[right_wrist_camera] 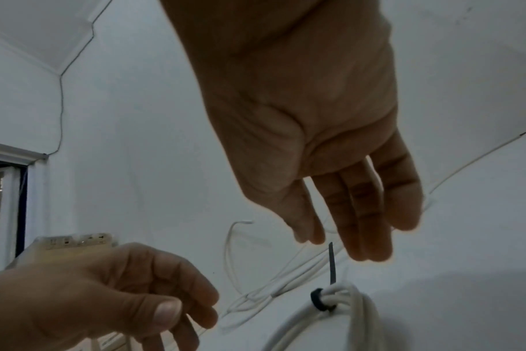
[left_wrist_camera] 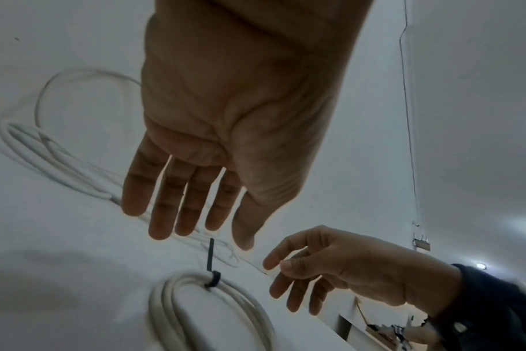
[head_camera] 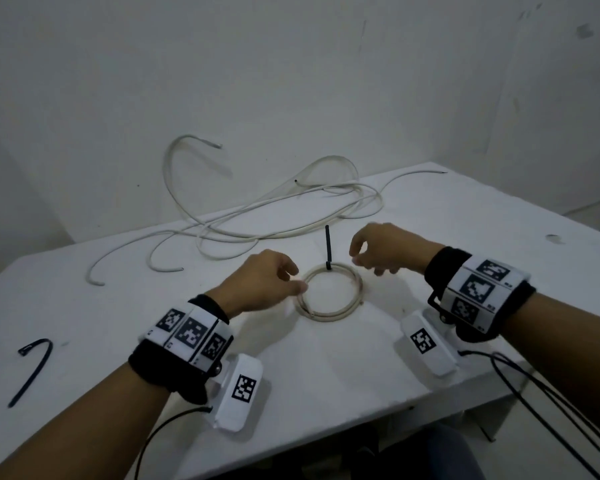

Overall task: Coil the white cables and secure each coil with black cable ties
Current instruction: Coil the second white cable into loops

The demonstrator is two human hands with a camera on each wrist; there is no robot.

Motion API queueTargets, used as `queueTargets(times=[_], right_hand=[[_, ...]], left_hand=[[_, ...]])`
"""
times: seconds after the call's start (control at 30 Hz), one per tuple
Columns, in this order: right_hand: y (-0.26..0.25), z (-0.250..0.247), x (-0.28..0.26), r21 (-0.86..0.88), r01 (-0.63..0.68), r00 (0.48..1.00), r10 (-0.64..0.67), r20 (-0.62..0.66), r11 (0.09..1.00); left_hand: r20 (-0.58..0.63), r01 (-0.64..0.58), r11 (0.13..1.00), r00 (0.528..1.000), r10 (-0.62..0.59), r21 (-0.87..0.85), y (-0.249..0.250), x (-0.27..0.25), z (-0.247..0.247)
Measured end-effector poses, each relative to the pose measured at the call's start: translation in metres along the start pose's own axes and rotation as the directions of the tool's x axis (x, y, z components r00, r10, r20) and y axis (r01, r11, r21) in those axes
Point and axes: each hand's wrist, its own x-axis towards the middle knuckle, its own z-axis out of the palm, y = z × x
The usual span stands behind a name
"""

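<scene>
A small round coil of white cable (head_camera: pixel 326 315) lies flat on the white table (head_camera: pixel 326 375). A black cable tie (head_camera: pixel 327 247) is cinched around the coil's far edge, its tail standing straight up. My left hand (head_camera: pixel 284 275) hovers at the coil's left rim with its fingertips at the cable, holding nothing. The left wrist view shows its fingers (left_wrist_camera: pixel 165 201) straight above the coil (left_wrist_camera: pixel 177 299) and tie (left_wrist_camera: pixel 210 256). My right hand (head_camera: pixel 361 252) hangs just right of the tie's tail, relaxed and empty, fingers (right_wrist_camera: pixel 361 213) extended over the tie (right_wrist_camera: pixel 332 266).
A loose tangle of white cables (head_camera: pixel 257 216) sprawls across the back of the table against the wall. Two spare black ties (head_camera: pixel 35 368) lie at the front left. The table's front edge runs close below my wrists.
</scene>
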Motion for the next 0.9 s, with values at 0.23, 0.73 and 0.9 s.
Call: queueTargets(times=[0.23,0.73,0.9], right_hand=[[-0.020,-0.013,0.074,-0.044,0.170,0.976,-0.174,-0.133,0.985],[-0.014,-0.012,0.215,-0.619,0.180,0.982,-0.172,0.073,0.764],[-0.021,-0.047,0.194,-0.484,0.238,0.898,-0.381,-0.222,0.842]], left_hand=[[-0.135,-0.009,0.999,0.991,0.015,0.044,-0.019,0.059,-0.037],[-0.004,0.049,0.931,0.999,-0.051,0.361,-0.058,0.182,-0.023],[-0.099,0.013,0.928,0.995,0.026,0.372,-0.044,0.173,-0.034]])
